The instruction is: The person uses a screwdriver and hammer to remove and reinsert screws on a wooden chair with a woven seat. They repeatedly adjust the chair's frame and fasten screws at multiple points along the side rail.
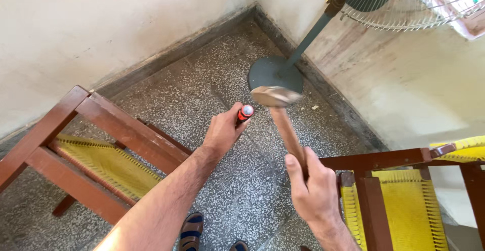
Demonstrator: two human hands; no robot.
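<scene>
My left hand [222,130] is closed around a tool with an orange and black handle [244,113]; only the handle's end shows past my fingers, pointing away from me. My right hand [313,190] grips the wooden handle of a hammer [284,122]. The hammer's head is raised and blurred, just right of the orange handle's end. Both hands are held over the speckled floor [237,180] between two chairs.
A brown wooden chair with yellow woven cord [101,155] stands at the left, a similar one [399,200] at the right. A pedestal fan [277,73] stands in the room's corner, its wire cage at top right. My sandalled feet [192,231] show at the bottom.
</scene>
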